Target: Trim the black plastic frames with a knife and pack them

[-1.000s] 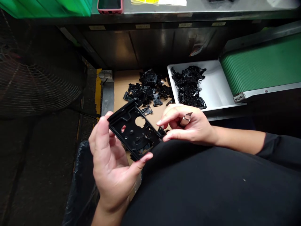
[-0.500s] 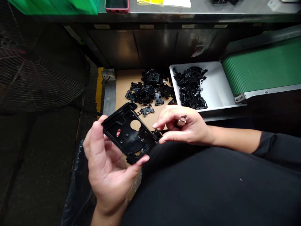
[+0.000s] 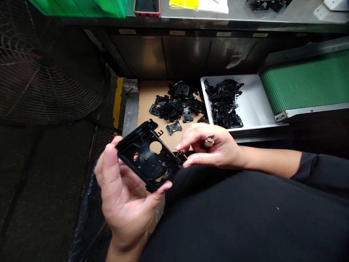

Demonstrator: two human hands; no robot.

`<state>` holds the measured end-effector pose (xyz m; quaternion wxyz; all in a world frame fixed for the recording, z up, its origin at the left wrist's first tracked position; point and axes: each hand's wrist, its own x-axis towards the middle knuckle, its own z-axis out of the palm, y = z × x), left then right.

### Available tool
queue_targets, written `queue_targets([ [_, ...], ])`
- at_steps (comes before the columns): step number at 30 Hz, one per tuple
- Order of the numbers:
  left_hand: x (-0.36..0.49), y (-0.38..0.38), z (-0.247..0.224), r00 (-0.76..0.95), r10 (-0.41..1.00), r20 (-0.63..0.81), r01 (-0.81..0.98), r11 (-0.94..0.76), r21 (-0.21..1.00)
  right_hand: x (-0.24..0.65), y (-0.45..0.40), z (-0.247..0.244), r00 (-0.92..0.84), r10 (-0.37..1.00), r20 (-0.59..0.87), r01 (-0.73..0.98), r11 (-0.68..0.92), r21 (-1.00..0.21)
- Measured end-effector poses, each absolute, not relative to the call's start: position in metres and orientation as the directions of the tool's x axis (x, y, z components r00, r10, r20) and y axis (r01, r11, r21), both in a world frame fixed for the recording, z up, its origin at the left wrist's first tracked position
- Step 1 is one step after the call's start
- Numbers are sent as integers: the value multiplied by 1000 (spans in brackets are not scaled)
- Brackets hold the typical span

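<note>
A black plastic frame (image 3: 154,163) with a round hole and a raised rail along one side is held up tilted in front of me. My left hand (image 3: 125,193) grips it by its left and lower edges, fingers behind and thumb at the bottom corner. My right hand (image 3: 215,147) pinches the right corner of the same frame between thumb and index finger; a small black protruding bit shows there. On a curled finger of that hand sits a shiny metal band-like piece (image 3: 209,141). Beyond the frame, a heap of black plastic parts (image 3: 171,105) lies on a cardboard sheet (image 3: 145,91).
A white tray (image 3: 252,94) holds more black parts, beside a green conveyor belt (image 3: 308,83). A metal bench (image 3: 240,18) across the back carries a phone (image 3: 147,7), papers and a green bin (image 3: 81,7). At left stands a large caged fan (image 3: 54,76).
The view has shifted slightly, so the background sits a little further right. Both hands keep their hold on the frame, which has barely tilted.
</note>
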<state>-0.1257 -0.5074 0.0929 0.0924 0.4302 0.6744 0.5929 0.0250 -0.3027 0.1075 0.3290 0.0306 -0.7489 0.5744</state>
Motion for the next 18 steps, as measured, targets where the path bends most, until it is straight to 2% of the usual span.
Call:
queue_targets([
  [7, -130, -516, 91, -662, 647, 377, 430, -84, 899, 14, -308, 105, -798, 291, 528, -422, 356, -834],
  [18, -139, -528, 91, -648, 643, 409, 472, -83, 878, -2, -318, 108, -791, 270, 549, -451, 349, -821],
])
